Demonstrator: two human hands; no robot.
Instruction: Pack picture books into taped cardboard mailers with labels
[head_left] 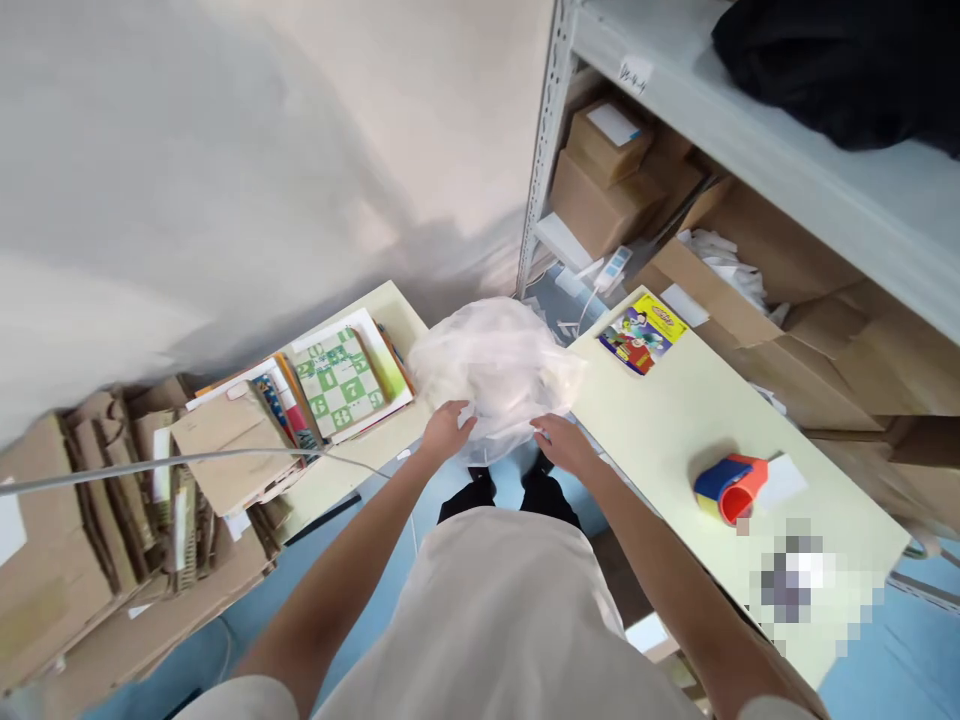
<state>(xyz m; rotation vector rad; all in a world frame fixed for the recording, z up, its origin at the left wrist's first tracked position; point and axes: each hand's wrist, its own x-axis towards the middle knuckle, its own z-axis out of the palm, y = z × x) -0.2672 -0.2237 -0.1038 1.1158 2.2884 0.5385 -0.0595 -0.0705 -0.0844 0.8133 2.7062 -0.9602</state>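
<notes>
A large translucent white plastic bag (499,350) stands puffed out between two pale tabletops, straight in front of my body. My left hand (448,430) pinches its near edge on the left side, fingers closed on the thin film. On the right side of the same edge, my right hand (562,440) grips the bag with thumb and fingers bent together. Whatever the bag holds, or any bin beneath it, cannot be made out through the cloudy plastic. My shoes show just below the bag.
Books and papers, one cover checked green with numbers (337,380), lie on the left table beside flattened cardboard (97,500). The right table (660,420) carries a colourful booklet (643,332) and a red-blue tape dispenser (731,488). Behind it, a metal shelf (750,130) holds cardboard boxes (607,190).
</notes>
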